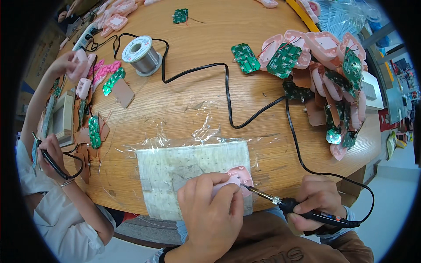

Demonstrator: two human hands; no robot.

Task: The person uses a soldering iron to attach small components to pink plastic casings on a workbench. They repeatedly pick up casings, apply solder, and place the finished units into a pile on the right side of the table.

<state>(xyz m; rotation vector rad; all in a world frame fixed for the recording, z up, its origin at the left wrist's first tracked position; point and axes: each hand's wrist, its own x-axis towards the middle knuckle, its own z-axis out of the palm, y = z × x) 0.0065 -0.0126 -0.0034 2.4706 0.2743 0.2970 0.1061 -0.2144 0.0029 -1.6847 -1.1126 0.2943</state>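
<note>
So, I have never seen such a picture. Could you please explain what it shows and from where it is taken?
There is no machine, only a person working bare-handed, seen by a wide camera on that person's head; so edges look curved. The left hand holds a pink shell over a pale mat. The right hand has in its grip a soldering iron, pointed at the shell. On the wooden table are a solder spool, green circuit boards and more pink shells. A co-worker at left holds another iron.

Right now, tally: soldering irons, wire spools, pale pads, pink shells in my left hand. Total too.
Soldering irons: 2 (your right hand, co-worker's hand)
Wire spools: 1
Pale pads: 1
Pink shells in your left hand: 1
Total: 5
</note>
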